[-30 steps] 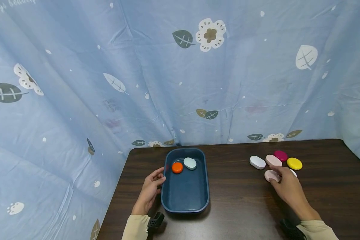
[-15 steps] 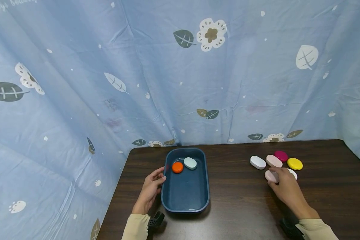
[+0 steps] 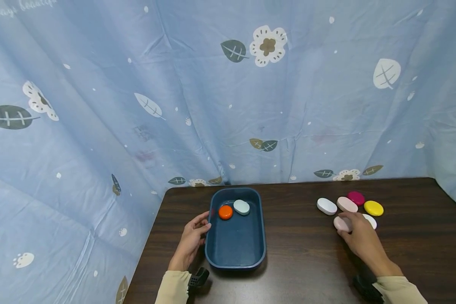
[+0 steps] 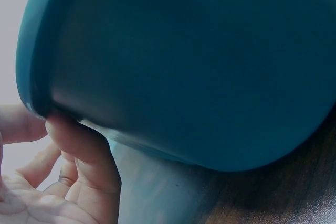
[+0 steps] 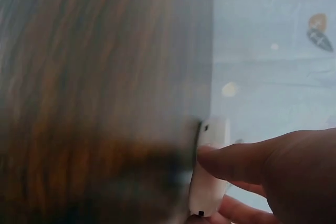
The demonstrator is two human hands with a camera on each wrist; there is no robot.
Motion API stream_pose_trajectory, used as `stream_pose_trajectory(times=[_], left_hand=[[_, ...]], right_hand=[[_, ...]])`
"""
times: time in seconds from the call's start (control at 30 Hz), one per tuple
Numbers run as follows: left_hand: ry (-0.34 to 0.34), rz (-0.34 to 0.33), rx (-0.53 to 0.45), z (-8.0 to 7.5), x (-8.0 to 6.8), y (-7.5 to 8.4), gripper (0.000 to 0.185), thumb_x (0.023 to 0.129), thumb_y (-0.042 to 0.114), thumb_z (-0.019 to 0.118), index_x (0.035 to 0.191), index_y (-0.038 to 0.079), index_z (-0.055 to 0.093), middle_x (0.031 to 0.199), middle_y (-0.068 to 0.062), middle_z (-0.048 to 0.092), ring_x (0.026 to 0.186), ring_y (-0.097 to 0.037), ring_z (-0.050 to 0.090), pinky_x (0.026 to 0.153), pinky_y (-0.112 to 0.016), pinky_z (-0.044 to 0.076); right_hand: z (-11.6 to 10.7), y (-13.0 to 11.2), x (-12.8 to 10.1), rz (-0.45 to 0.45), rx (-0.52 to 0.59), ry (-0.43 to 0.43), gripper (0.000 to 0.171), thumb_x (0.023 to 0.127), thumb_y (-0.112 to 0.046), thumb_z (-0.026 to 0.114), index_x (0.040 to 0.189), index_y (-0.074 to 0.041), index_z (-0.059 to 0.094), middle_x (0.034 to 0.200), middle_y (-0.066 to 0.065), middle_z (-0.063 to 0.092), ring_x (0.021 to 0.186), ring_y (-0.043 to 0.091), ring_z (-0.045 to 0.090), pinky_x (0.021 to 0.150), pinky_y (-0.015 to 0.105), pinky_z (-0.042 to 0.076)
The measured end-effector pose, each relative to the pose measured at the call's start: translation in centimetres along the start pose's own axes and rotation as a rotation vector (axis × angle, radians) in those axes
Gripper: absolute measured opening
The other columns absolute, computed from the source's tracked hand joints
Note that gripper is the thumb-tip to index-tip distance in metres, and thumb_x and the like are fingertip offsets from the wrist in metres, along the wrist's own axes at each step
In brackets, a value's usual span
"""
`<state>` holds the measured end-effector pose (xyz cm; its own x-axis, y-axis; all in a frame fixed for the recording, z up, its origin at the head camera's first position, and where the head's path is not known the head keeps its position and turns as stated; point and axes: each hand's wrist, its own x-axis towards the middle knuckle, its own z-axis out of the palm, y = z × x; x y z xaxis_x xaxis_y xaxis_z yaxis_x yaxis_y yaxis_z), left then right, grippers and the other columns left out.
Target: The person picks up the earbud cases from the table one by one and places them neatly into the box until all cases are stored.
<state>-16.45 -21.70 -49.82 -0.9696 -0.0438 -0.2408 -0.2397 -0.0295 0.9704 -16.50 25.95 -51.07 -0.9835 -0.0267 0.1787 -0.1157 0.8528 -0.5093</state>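
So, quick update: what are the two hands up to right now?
Left hand steadies the blue tub by its rim. Right hand grips a pale pink case. Nothing lies between case and tub.

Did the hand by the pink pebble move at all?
Yes, a little. The right hand has slid slightly left and closer to the pale pink pebble, judged against the yellow pebble, which lies where it was. Its fingers now curl round that pink one.

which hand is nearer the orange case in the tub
Left. The left hand holds the tub rim beside the orange case; the right hand is far across the table.
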Motion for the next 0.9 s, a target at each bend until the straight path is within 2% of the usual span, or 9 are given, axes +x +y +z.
stream_pose_trajectory(times=[0.3,0.63,0.77,0.9], left_hand=[[0.001,0.003,0.006,0.0,-0.2,0.0,0.046,0.107,0.005,0.056,0.152,-0.002,0.051,0.104,-0.004,0.053,0.092,-0.022,0.053,0.067,-0.029,0.049],[0.006,0.001,0.000,0.1,-0.2,0.0,0.045,0.106,0.004,0.057,0.151,-0.001,0.053,0.104,-0.005,0.052,0.092,-0.022,0.053,0.067,-0.029,0.050],[0.006,0.001,0.008,0.0,-0.2,0.0,0.045,0.107,0.004,0.056,0.151,-0.001,0.053,0.104,-0.005,0.052,0.093,-0.023,0.053,0.069,-0.030,0.050],[0.003,0.006,0.011,0.1,-0.2,0.0,0.044,0.107,0.003,0.055,0.151,-0.002,0.053,0.104,-0.005,0.053,0.093,-0.023,0.053,0.068,-0.030,0.050]], right_hand=[[-0.9,-2.8,-0.3,-0.036,0.080,0.003,0.050,0.081,0.003,0.085,0.125,0.015,0.063,0.120,0.039,0.061,0.107,0.051,0.061,0.095,0.069,0.047],[-0.9,-5.7,-0.3,-0.122,0.124,0.048,0.050,0.078,0.005,0.087,0.123,0.012,0.067,0.114,0.030,0.065,0.097,0.040,0.064,0.088,0.062,0.052],[-0.8,-6.7,-0.1,-0.152,0.144,0.069,0.050,0.077,0.007,0.087,0.123,0.010,0.068,0.117,0.029,0.066,0.100,0.039,0.064,0.086,0.059,0.054],[-0.7,-7.7,0.1,-0.157,0.151,0.053,0.050,0.078,0.007,0.087,0.124,0.010,0.067,0.123,0.030,0.065,0.104,0.040,0.065,0.087,0.058,0.055]])
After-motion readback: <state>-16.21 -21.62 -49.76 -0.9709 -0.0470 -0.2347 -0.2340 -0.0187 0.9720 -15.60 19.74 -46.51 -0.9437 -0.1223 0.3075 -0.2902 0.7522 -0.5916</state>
